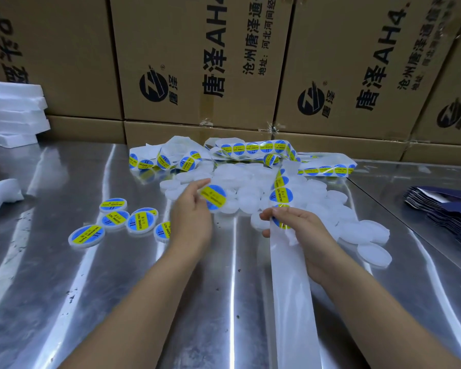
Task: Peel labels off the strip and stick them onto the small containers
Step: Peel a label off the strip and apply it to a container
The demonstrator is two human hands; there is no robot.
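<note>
**Label and backing strip, both in hand above a steel table**

1. Round blue sticker label with a yellow band. Its printed face is towards the camera, and the yellow band slants from far left to near right. It is held just above the pile of plain white round containers. The left hand pinches its left edge, thumb and fingertips closed on it.

2. Long white backing strip. The long axis runs near to far. The strip is bare and glossy from the near edge up to the right hand. Beyond the hand it carries blue-and-yellow labels and ends in a loose tangle on the far side of the pile. The right thumb and forefinger pinch the strip at a label, with the other fingers curled beneath.

3. Five labelled white round containers lie left of the left hand, one partly hidden behind it.

4. Surroundings:
   - shiny steel table
   - brown printed cardboard boxes along the far side
   - stacked white foam sheets, far left
   - dark blue folded pouches, right
</note>
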